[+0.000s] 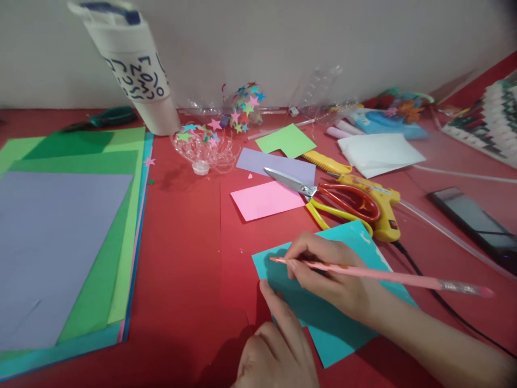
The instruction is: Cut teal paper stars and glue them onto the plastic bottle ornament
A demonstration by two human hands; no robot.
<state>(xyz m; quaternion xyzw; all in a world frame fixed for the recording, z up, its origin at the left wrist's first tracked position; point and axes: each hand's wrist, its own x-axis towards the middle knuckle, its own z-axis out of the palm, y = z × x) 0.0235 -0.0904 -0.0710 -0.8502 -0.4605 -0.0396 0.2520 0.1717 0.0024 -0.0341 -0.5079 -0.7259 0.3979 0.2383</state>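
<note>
A pink pencil point(375, 274) with an eraser end is pinched in my right hand point(335, 269). Its tip is over the upper left corner of a turquoise paper sheet point(335, 337). Glue-like white marks run along the sheet's far right edge. Beside the sheet's left edge, my left hand point(278, 345) lays a stretched index finger on the paper; its other fingers are curled and hold nothing. Just beyond are red-and-yellow-handled scissors point(343, 200), partly over a pink paper piece point(266, 200) and a purple one point(278, 164).
Stacked coloured papers point(60, 226) lie at left, near a white tumbler point(137, 70). A yellow glue gun point(375, 205), phone point(476, 226), green paper point(286, 140), white folded paper point(379, 153) and clear dish of stars point(204, 145) share the red table.
</note>
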